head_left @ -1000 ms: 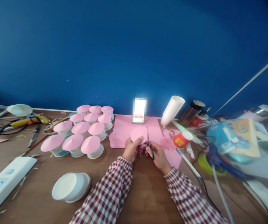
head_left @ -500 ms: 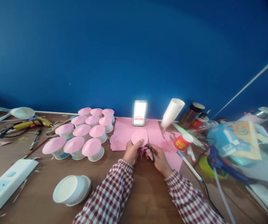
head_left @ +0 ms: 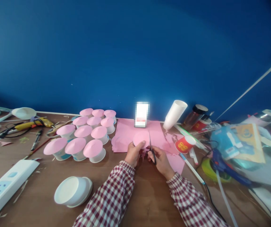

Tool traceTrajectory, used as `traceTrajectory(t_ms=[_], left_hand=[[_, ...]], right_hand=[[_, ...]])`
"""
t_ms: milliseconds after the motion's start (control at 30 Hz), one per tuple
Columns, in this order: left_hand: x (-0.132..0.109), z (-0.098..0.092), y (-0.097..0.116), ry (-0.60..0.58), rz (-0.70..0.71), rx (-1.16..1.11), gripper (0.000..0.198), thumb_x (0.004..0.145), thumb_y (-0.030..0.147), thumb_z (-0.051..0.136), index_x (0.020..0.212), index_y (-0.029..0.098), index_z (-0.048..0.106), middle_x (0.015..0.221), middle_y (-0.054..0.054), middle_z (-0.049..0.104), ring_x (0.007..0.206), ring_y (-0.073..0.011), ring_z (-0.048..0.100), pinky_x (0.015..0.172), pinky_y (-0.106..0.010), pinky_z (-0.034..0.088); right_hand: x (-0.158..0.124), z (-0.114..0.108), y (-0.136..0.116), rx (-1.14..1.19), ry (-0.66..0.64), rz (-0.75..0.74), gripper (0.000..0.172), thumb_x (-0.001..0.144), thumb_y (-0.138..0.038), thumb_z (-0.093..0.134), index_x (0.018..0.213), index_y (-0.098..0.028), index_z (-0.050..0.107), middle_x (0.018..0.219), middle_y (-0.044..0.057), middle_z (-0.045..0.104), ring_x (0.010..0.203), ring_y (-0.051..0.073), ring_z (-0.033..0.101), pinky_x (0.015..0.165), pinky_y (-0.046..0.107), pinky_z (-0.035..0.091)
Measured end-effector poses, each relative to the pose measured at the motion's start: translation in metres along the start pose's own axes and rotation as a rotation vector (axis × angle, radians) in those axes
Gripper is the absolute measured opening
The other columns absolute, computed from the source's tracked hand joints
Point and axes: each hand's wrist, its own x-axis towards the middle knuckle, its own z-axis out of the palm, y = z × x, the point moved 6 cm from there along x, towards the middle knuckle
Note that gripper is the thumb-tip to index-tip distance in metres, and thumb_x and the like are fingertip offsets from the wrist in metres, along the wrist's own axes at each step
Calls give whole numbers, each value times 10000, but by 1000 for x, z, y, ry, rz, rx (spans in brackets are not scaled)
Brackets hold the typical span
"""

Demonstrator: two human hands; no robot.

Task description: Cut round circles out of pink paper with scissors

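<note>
My left hand (head_left: 134, 154) pinches a round piece of pink paper (head_left: 140, 138), thumb on top. Closed around the handles of dark scissors (head_left: 150, 143) is my right hand (head_left: 160, 159); the blades point away from me along the paper's right edge. A narrow pink scrap hangs below the disc between my hands. Behind them pink sheets (head_left: 123, 135) lie flat on the table. To the left stand rows of small upturned paper cups, each topped with a shallow pink paper cone (head_left: 93, 148).
Near my left forearm lie stacked white bowls (head_left: 71, 190), with a power strip (head_left: 10, 186) further left. A phone (head_left: 141, 115) stands at the wall. On the right are a white cup stack (head_left: 175, 113), a red paper cup (head_left: 184, 144), a blue glue gun (head_left: 229, 168) and plastic bags.
The view has shifted very slightly. Both hands, the pink disc and the scissors stay in nearly the same place.
</note>
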Motion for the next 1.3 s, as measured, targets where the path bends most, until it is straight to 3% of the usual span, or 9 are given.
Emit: traceTrajectory(t_ms=[1300], left_hand=[[2, 0, -2, -34, 5, 4, 389, 559, 330, 782, 783, 107, 555, 544, 34, 504, 410, -48, 397, 418, -209, 322]], right_hand=[[0, -2, -5, -82, 21, 11, 305, 819, -403, 600, 977, -143, 612, 564, -35, 502, 498, 95, 459, 465, 212, 357]])
